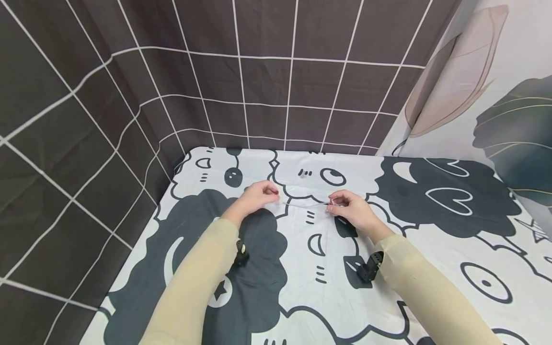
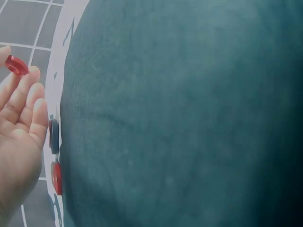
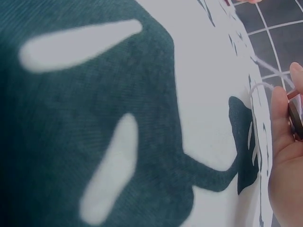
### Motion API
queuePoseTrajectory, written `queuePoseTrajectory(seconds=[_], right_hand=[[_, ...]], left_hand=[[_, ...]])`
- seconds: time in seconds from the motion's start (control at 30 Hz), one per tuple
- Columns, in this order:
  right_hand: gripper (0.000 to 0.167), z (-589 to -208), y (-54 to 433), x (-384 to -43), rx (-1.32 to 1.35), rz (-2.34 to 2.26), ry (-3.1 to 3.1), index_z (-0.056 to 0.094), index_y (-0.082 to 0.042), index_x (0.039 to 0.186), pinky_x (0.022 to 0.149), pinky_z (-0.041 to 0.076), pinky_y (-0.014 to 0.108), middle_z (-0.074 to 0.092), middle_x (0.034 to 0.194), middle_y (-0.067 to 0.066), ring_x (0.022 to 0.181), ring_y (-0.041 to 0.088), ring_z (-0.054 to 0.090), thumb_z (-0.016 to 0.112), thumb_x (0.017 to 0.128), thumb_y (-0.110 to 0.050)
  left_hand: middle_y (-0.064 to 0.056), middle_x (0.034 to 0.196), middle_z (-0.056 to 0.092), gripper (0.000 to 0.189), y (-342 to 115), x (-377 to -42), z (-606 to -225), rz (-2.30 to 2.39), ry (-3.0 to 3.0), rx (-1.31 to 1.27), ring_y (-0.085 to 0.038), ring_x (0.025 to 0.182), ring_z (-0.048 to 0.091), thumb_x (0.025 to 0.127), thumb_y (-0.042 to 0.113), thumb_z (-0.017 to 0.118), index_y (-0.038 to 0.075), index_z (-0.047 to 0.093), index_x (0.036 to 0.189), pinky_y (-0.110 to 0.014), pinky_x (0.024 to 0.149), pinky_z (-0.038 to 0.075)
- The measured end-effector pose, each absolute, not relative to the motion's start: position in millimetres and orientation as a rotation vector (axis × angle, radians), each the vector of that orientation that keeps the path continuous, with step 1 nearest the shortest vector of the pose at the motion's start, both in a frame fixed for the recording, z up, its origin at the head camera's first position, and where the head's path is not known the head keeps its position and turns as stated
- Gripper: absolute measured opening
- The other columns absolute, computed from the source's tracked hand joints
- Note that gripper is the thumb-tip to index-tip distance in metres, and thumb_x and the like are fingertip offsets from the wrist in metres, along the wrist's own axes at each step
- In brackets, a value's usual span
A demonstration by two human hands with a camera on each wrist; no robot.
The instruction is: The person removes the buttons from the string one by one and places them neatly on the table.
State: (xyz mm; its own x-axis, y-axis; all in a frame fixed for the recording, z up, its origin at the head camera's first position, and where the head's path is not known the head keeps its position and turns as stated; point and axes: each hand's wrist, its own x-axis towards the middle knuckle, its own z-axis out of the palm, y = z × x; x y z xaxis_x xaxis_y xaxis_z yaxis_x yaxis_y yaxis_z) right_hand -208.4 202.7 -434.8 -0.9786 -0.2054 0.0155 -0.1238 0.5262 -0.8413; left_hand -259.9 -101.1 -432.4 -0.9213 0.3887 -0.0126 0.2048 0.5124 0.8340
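My left hand (image 1: 258,195) pinches a red button (image 2: 17,65) between thumb and fingertip, above the patterned cloth; a hole shows in its face. To its right, my right hand (image 1: 351,208) holds a thin white string (image 1: 304,206) at its fingertips. The string sags loosely toward the left hand, its free end just short of it. At the right fingertips the right wrist view shows a reddish piece (image 3: 292,94) and a dark round button (image 3: 296,120), partly cut off by the frame. A dark button (image 2: 54,136) and another red button (image 2: 56,178) lie on the cloth near the left hand.
A white cloth (image 1: 302,287) with black cartoon sheep covers the surface. Dark curtains (image 1: 267,81) with white grid lines stand behind and to the left, and a leaf-patterned curtain (image 1: 465,105) hangs at the right.
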Motion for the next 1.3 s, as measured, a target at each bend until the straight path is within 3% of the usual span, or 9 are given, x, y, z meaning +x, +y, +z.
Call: queuePoseTrajectory(seconds=[0.23, 0.67, 0.97, 1.17, 1.3], right_hand=[[0.038, -435, 203, -209, -0.272, -1.454, 2.673, 0.060, -0.002, 0.114, 0.078, 0.045, 0.024, 0.063, 0.105, 0.013, 0.094, 0.022, 0.057, 0.072, 0.084, -0.022], [0.038, -434, 202, -208, -0.265, -1.454, 2.660, 0.060, -0.001, 0.114, 0.079, 0.046, 0.027, 0.063, 0.105, 0.013, 0.095, 0.024, 0.058, 0.071, 0.084, -0.022], [0.039, -431, 200, -206, -0.258, -1.428, 2.668, 0.060, -0.002, 0.115, 0.080, 0.045, 0.031, 0.063, 0.107, 0.013, 0.094, 0.023, 0.057, 0.071, 0.084, -0.024], [0.035, -432, 199, -207, -0.238, -1.408, 2.659, 0.058, 0.004, 0.115, 0.078, 0.045, 0.031, 0.062, 0.107, 0.018, 0.093, 0.026, 0.057, 0.068, 0.086, -0.014], [0.038, -432, 200, -207, -0.237, -1.411, 2.658, 0.059, 0.001, 0.115, 0.078, 0.045, 0.029, 0.062, 0.108, 0.016, 0.092, 0.023, 0.057, 0.070, 0.086, -0.019]], left_hand=[[-0.006, 0.092, 0.065, 0.020, -106, -258, -430, 1.372, 2.561, 0.513, -0.019, 0.089, 0.059, 0.084, 0.013, 0.067, 0.003, 0.063, 0.100, -0.031, 0.083, 0.045], [-0.007, 0.092, 0.064, 0.022, -117, -256, -429, 1.333, 2.570, 0.490, -0.018, 0.085, 0.058, 0.085, 0.014, 0.067, 0.003, 0.064, 0.104, -0.027, 0.070, 0.047], [-0.008, 0.092, 0.063, 0.021, -124, -257, -430, 1.324, 2.576, 0.523, -0.020, 0.086, 0.058, 0.083, 0.011, 0.069, 0.001, 0.063, 0.101, -0.028, 0.075, 0.047], [-0.005, 0.092, 0.063, 0.022, -131, -256, -430, 1.195, 2.638, 0.490, -0.019, 0.087, 0.058, 0.082, 0.017, 0.071, 0.005, 0.064, 0.099, -0.031, 0.077, 0.047], [-0.006, 0.092, 0.063, 0.022, -134, -254, -428, 1.153, 2.659, 0.488, -0.020, 0.087, 0.058, 0.081, 0.018, 0.071, 0.005, 0.063, 0.098, -0.032, 0.079, 0.046]])
